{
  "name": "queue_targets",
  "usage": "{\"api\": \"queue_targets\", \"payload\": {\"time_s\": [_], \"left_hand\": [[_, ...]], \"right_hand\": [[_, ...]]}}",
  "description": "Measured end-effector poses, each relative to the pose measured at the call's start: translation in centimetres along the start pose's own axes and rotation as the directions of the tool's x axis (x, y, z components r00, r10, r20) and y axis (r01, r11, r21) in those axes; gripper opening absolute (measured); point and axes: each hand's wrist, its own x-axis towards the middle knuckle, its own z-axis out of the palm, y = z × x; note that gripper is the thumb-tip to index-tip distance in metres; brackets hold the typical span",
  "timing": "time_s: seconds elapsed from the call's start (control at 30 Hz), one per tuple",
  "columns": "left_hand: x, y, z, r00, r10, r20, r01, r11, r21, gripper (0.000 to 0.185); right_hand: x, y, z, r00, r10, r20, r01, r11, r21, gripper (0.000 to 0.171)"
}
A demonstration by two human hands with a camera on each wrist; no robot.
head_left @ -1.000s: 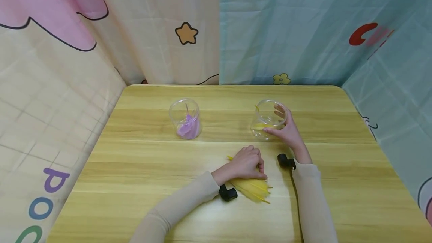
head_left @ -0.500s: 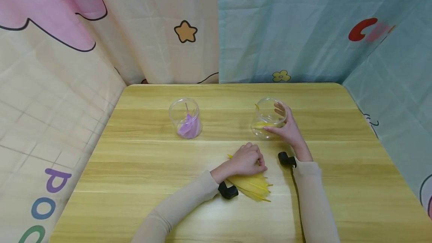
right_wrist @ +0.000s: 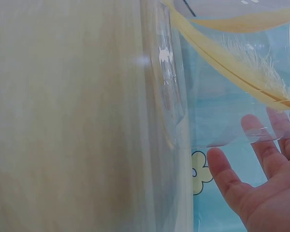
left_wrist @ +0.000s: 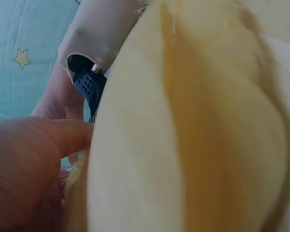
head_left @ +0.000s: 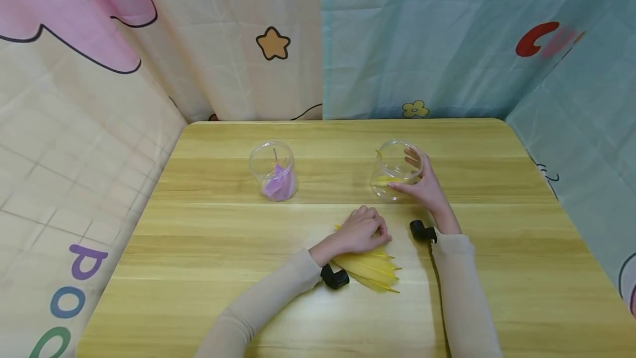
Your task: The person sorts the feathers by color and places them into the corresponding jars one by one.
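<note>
yellow feathers [head_left: 370, 268]: on table [head_left: 208, 258] under left hand [head_left: 360, 232], long axis diagonal, narrow ends toward lower right in head view | left: fingers bent, pinch cannot be told | right hand [head_left: 426, 185]: holding upright clear cup [head_left: 391, 166]

Cropped letters [head_left: 68, 316] "ood", sideways, on left curtain [head_left: 124, 181]
</note>
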Motion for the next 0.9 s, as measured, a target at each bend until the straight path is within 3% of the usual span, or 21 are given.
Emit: {"api": "queue_targets", "payload": {"time_s": [0.23,0.5,0.9], "left_hand": [[-0.14,-0.16,0.04,1.0,0.016,-0.018,-0.015,0.999,0.048,0.026],[-0.1,-0.01,0.25,0.992,0.096,-0.081,-0.087,0.99,0.108,0.029],[0.03,-0.02,0.25,0.994,0.105,-0.039,-0.094,0.97,0.226,0.025]], "right_hand": [[0.11,-0.08,-0.04,1.0,0.008,0.003,-0.008,1.0,-0.001,0.095],[0.07,0.02,-0.04,1.0,0.011,0.008,-0.011,1.0,0.002,0.095],[0.04,-0.11,0.02,1.0,0.017,0.004,-0.017,1.0,-0.004,0.096]]}}
